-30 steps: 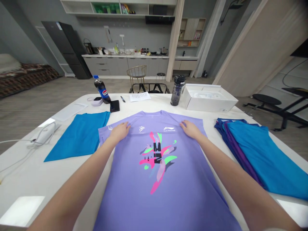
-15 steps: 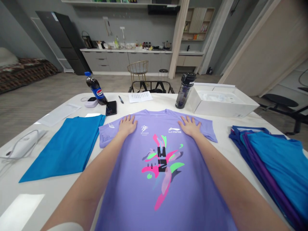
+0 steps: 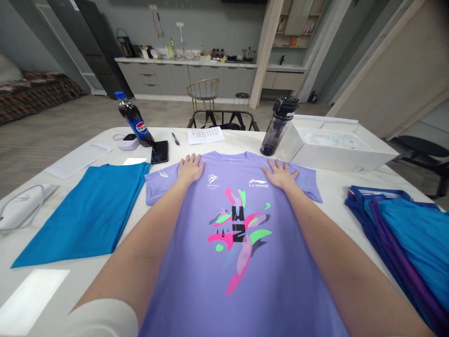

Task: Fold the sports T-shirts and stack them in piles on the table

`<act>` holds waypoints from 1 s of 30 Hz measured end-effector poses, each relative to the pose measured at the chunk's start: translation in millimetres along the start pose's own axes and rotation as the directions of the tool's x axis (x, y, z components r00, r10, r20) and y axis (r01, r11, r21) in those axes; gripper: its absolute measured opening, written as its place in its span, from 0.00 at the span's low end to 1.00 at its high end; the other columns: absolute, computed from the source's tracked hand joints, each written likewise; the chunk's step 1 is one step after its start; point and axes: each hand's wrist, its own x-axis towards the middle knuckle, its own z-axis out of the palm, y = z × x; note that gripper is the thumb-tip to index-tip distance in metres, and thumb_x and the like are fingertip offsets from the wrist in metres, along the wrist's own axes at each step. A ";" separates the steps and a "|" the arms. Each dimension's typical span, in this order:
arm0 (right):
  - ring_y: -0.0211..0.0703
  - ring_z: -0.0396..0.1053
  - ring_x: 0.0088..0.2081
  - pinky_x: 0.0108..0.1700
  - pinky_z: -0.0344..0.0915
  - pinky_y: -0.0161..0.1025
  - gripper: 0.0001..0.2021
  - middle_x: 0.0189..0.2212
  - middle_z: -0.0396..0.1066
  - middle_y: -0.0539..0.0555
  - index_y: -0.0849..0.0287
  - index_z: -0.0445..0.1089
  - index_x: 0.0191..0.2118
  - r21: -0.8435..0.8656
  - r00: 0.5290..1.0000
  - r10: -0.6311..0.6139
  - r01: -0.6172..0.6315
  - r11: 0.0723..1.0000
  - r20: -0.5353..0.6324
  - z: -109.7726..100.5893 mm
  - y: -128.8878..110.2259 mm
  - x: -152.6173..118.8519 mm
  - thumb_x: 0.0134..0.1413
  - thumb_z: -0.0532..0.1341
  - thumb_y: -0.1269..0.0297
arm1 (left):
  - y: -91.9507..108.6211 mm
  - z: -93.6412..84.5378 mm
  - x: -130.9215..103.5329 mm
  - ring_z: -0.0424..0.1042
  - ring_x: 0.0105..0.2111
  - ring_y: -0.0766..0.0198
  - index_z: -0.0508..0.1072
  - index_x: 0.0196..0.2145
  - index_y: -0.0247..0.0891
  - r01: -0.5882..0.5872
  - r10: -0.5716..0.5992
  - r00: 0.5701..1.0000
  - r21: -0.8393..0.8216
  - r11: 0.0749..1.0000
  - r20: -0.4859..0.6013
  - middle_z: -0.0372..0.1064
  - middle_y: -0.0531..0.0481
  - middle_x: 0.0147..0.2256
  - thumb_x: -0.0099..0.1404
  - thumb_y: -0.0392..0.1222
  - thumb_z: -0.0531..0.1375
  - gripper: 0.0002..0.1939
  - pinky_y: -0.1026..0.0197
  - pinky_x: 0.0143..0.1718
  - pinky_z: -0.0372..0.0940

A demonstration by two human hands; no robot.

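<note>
A light purple T-shirt (image 3: 203,234) lies face up and spread out on the white table, its collar at the far side and a colourful print on its chest. Flat on its left shoulder area rests my left hand (image 3: 190,169), fingers stretched forward. My right hand (image 3: 281,175) presses on the shoulder at the right, fingers spread, just above the white LI-NING logo. Neither hand grips the cloth. The lower end of the shirt runs out of view. To the left lies a folded blue garment (image 3: 84,215).
Folded blue and purple clothes (image 3: 410,238) are piled at the right. Behind stand a dark water bottle (image 3: 277,128), a white box (image 3: 343,150) and a cola bottle (image 3: 135,120). A phone (image 3: 160,152), a pen (image 3: 175,139), papers (image 3: 205,135) and a white corded device (image 3: 26,206) lie about.
The view has tilted and shifted slightly, so the scene sits a little differently. Both hands stay flat on the shirt's shoulders, in nearly the same places.
</note>
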 end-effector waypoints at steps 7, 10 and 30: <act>0.65 0.43 0.73 0.67 0.39 0.77 0.37 0.74 0.47 0.55 0.46 0.54 0.73 0.135 0.996 0.036 -0.025 0.990 -0.077 -15.6 30.1 -25.5 0.69 0.31 0.39 | 49.9 -10.4 -23.8 0.43 0.73 0.50 0.48 0.74 0.36 -0.196 0.195 0.979 -0.003 0.981 -0.060 0.43 0.39 0.73 0.77 0.56 0.40 0.35 0.43 0.71 0.42; 0.66 0.41 0.73 0.68 0.38 0.75 0.36 0.75 0.44 0.54 0.45 0.51 0.74 0.062 0.998 0.062 -0.061 0.996 -0.014 -14.7 65.2 -38.7 0.69 0.33 0.39 | 81.8 -3.3 -33.3 0.41 0.74 0.51 0.47 0.74 0.43 -0.360 0.360 0.933 -0.032 0.932 0.011 0.41 0.45 0.74 0.76 0.59 0.40 0.35 0.44 0.71 0.41; 0.65 0.38 0.74 0.67 0.35 0.74 0.40 0.75 0.41 0.59 0.48 0.47 0.75 -0.013 0.986 0.132 -0.134 0.991 -0.105 -8.8 99.4 -66.3 0.65 0.35 0.34 | 99.0 9.5 -59.9 0.40 0.74 0.53 0.48 0.74 0.49 -0.291 0.288 0.954 0.024 0.957 0.084 0.39 0.49 0.74 0.75 0.62 0.38 0.35 0.41 0.71 0.37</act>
